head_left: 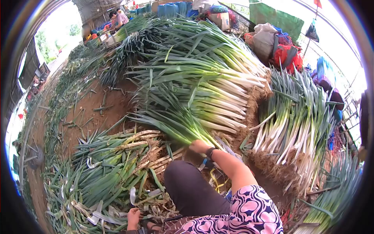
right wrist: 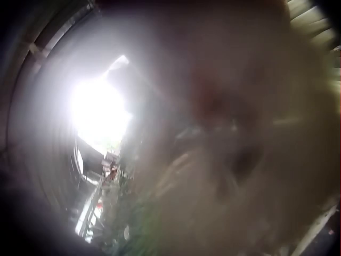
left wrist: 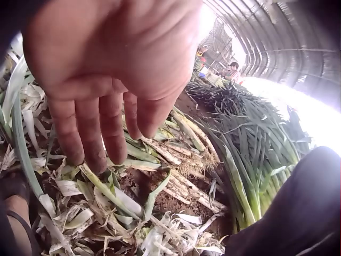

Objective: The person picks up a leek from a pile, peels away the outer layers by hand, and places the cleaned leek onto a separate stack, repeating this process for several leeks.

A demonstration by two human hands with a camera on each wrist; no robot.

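In the head view my right hand (head_left: 199,146) grips a leek (head_left: 185,130) around its stalk, at the near edge of the big heap of leeks (head_left: 218,84). Long green leaves fan out to the left of that hand. The right wrist view is mostly blur. My left hand (head_left: 133,216) hangs low beside my knee, over leek trimmings. Up close in the left wrist view, the same left hand (left wrist: 114,69) shows its palm, with fingers loosely bent and nothing between them. Peeled, dry leaf scraps (left wrist: 106,213) lie beneath it.
Untidy leeks with roots (head_left: 113,163) lie on the left ground. A second bundle of leeks (head_left: 292,121) stands at the right, roots toward me. Behind are stuffed sacks (head_left: 265,39) and a seated person (head_left: 119,19). My bent knee (head_left: 191,183) is between the hands.
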